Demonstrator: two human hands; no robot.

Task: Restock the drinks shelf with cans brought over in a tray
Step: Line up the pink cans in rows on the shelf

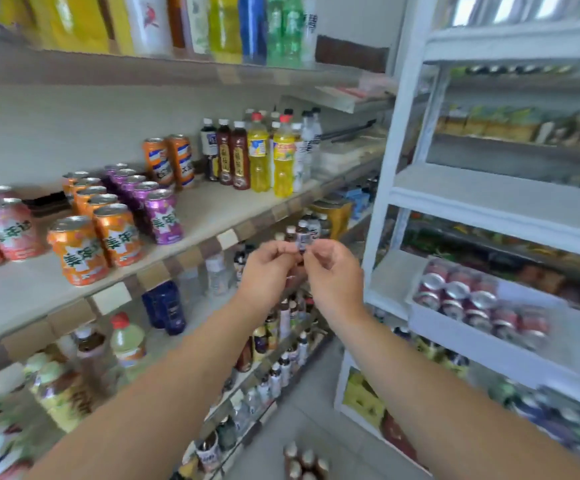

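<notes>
At 9 o'clock, the shelf [212, 209] carries rows of pink cans [11, 226], orange cans [77, 251] and purple cans [162, 216], all upright, with bottles [257, 157] beyond at 11 o'clock. At centre, the left hand [267, 268] and right hand [333, 271] meet fingertip to fingertip in front of the shelf edge; each grip is curled, thumb against fingers, and whether anything is pinched cannot be told. At 3 o'clock, the tray [482, 341] rests on the white rack [489, 188], holding red cans [454, 292] upright, well apart from both hands.
</notes>
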